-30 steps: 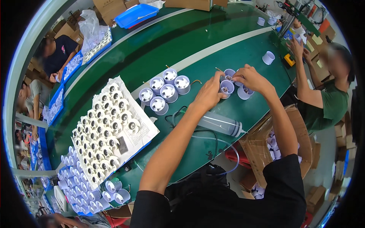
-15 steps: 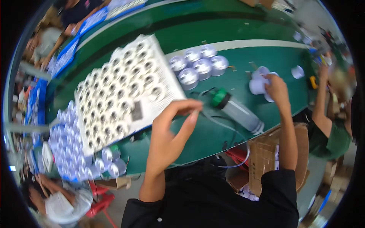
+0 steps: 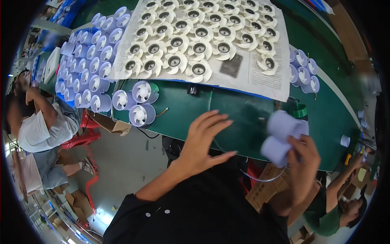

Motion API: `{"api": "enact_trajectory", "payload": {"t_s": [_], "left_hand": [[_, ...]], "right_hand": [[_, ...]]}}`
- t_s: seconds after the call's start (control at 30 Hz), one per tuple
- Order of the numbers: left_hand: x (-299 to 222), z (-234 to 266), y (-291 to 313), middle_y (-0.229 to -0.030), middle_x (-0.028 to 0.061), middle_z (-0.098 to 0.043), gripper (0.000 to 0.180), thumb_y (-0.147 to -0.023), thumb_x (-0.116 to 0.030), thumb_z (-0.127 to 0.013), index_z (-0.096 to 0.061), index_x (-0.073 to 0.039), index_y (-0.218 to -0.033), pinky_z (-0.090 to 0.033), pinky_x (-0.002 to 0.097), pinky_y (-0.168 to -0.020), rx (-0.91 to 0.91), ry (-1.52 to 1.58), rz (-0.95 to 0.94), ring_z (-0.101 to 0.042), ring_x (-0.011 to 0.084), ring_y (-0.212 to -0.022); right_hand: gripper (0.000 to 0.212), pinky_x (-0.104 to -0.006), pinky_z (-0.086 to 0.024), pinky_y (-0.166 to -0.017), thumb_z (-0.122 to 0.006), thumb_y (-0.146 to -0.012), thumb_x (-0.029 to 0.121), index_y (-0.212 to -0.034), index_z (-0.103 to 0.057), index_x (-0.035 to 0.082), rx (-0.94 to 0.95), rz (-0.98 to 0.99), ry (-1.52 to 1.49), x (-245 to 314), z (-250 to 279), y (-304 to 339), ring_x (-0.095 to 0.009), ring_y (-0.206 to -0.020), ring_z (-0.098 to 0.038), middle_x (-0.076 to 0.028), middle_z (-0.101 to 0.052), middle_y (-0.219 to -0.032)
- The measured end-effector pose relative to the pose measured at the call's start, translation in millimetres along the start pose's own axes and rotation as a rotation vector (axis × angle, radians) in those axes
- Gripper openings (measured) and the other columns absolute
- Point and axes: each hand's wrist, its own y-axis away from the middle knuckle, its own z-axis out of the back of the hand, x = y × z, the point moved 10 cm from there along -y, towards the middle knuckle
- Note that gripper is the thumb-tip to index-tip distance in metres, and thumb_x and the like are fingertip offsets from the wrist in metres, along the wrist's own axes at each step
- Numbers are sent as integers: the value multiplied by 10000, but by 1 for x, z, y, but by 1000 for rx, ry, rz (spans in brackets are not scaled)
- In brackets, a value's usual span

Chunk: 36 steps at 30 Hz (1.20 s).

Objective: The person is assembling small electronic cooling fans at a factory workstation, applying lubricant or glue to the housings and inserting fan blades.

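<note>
My right hand (image 3: 302, 162) grips a cluster of pale lavender cylindrical fan housings (image 3: 276, 151), held above the bench near its front edge. Their fan sides face away from me, so what is inside them is hidden. Motion blurs the hand and housings slightly. My left hand (image 3: 205, 140) is empty, with fingers spread and thumb apart, left of the housings. Beyond it, white fan impellers (image 3: 199, 69) with dark hubs stand in rows on a newspaper-covered board (image 3: 280, 83). The green cap (image 3: 300, 110) of a syringe-like tube shows behind the housings, which hide most of the tube.
Lavender housings with white fans (image 3: 95, 83) crowd the bench's left end, and three more fans (image 3: 139, 115) sit beside them. Another group of fans (image 3: 302, 75) lies right of the board. A cardboard box (image 3: 264, 185) is below the front edge. Co-workers sit at both sides.
The view has swung left. My right hand has lifted the lavender housings off the bench and brought them in toward my left hand. My left hand's fingers have spread wider.
</note>
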Motion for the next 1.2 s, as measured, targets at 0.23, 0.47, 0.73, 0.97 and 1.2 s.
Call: {"api": "enact_trajectory", "payload": {"t_s": [0.23, 0.47, 0.73, 0.97, 1.2], "left_hand": [[17, -42, -18, -1460, 159, -345, 1085, -600, -298, -856, -246, -40, -1460, -191, 601, -1101, 217, -154, 0, -256, 368, -1384], [24, -43, -13, -1438, 146, -379, 1123, -584, -258, -860, -200, -48, -1468, -175, 604, -1102, 214, -147, 12, -280, 344, -1372], [34, -42, -9, -1442, 138, -370, 797, -617, -336, -838, -418, -131, -1263, -148, 619, -1105, 201, -91, 6, -285, 347, -1368], [27, -42, -13, -1420, 132, -382, 627, -617, -355, -827, -529, -129, -1120, -182, 624, -1089, 174, -109, -38, -306, 333, -1352], [30, -42, -11, -1397, 137, -398, 638, -581, -331, -844, -537, -130, -1103, -189, 618, -1088, 167, -115, -39, -325, 324, -1340]], "right_hand": [[230, -410, -519, -695, -664, -801, 30, -1028, -690, 54, 152, -27, 2, 39, -89, -12, -368, -814, -641, -172, -610, -1048], [351, -289, -475, -685, -724, -803, 106, -1134, -637, 25, -224, -110, 30, -33, 6, -3, -182, -808, -605, -121, -649, -1018], [625, -368, -452, -904, -770, -774, 249, -1272, -497, -11, -138, -101, 202, -110, -25, -41, -287, -979, -598, -199, -606, -1118], [832, -390, -447, -829, -744, -725, 403, -1341, -404, -41, -375, 348, -628, -113, 86, -10, -270, -919, -550, -130, -582, -1028], [1064, -380, -288, -941, -882, -565, 409, -1342, -305, -34, -28, 651, -1782, -4, 40, -33, -156, -863, -508, -32, -511, -961]]}}
